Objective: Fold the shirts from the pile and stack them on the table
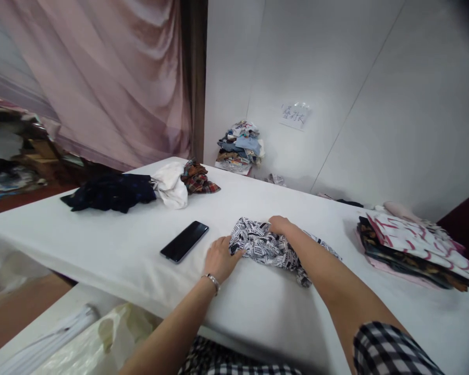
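Because the printed cloth (258, 244) lies in a loose, crumpled heap, it looks likely to handle as something light and limp, with no stiffness to keep a shape. It rests toward the near side of the tabletop (117, 239), right of the phone (185, 241) and left of the stack (426, 247), its main bunch to the left and a thinner part showing to the right, beyond the right forearm.

The left hand (221, 256) is at the cloth's left end, fingers loosely bent and thumb stretched along the near edge; it touches the fabric, but whether it pinches any cannot be told. The right hand (281, 226) reaches over to the far edge, palm down with fingers curled; its fingertips are hidden, so its hold cannot be told either.

The fabric seems thin and fairly smooth, so it should slide easily and suffer little from handling, though a sharp tug on one layer might bunch the rest. An edge or corner is probably the best place to take hold, between thumb and fingers; a grab at the middle would likely catch several layers. The busy black-and-white print makes edges hard to pick out; the left end and the near tip beside the right forearm read most plainly. Far left lie a dark garment (113, 192), a white one and a plaid one.
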### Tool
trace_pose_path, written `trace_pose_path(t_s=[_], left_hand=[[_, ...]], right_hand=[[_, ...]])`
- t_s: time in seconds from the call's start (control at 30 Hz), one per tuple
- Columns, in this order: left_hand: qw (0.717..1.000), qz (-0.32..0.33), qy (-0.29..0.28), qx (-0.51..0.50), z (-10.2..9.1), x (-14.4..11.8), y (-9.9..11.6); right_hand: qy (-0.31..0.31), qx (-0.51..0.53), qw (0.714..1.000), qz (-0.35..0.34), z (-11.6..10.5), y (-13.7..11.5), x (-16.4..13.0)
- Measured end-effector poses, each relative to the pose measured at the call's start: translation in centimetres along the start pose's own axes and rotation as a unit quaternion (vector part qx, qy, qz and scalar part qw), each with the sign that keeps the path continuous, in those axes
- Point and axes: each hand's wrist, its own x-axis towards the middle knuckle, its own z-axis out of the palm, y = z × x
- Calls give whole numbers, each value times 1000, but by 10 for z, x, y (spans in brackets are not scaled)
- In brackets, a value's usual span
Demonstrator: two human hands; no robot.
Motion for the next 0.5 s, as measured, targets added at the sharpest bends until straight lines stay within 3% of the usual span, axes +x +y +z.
trace_pose_path(t_s=[0.1, 0.27, 0.33, 0.4, 0.43, 0.5], left_hand=[[1000, 0, -19, 7, 0, 0, 1], [999, 6, -30, 21, -1, 6, 7], [999, -6, -47, -11, -2, 12, 10], [993, -30, -79, -80, -3, 18, 14], [986, -45, -98, -125, -2, 22, 15], [964, -68, -133, -218, 0, 29, 19]], right_hand=[[53, 49, 997, -27, -7, 12, -5], [167, 174, 968, -63, -42, 26, -27], [192, 295, 932, -80, -56, 29, -39], [195, 429, 877, -100, -68, 30, -52], [192, 475, 852, -107, -74, 30, -58], [195, 513, 828, -114, -83, 29, -69]])
